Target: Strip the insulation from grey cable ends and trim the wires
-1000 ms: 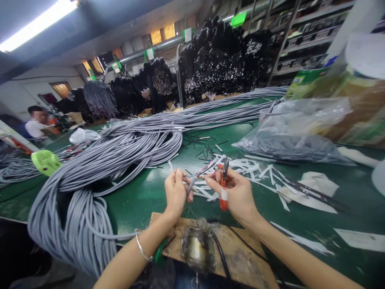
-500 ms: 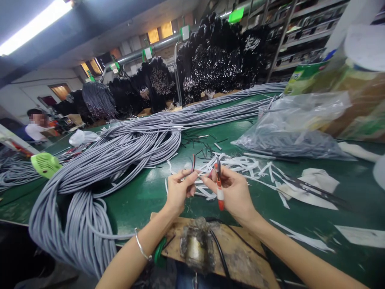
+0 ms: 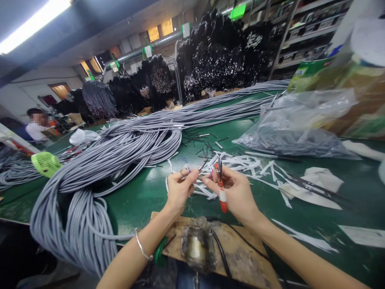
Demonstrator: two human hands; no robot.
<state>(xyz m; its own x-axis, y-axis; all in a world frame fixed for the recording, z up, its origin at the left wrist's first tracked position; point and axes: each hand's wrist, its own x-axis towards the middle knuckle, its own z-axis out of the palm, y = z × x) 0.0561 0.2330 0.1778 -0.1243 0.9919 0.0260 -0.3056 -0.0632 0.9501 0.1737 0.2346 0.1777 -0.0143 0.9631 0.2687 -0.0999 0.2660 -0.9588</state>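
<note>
My left hand (image 3: 180, 188) is closed, thumb and forefinger pinching thin coloured wires (image 3: 202, 165); reddish, dark and bluish ends stick out above the fingertips. Close by on the right, my right hand (image 3: 237, 194) is wrapped around small pliers (image 3: 222, 192) with red handles and a white band, their dark jaws pointing up. Something thin and red shows by the right thumb and forefinger, too small to make out. Both hands are above the green table, in front of a heap of white strips (image 3: 240, 164).
A large bundle of grey cables (image 3: 135, 136) covers the left and hangs over the front edge. A clear plastic bag (image 3: 294, 136) stands at right, with scissors (image 3: 319, 188) near a white cloth (image 3: 323, 178). A metal device on a wooden board (image 3: 240, 257) sits below the hands. A person (image 3: 36, 126) is far left.
The wire ends at my left fingertips have shifted: they lean right and spread apart, with a bluish one now visible. Both hands stay nearly in place, still closed.
</note>
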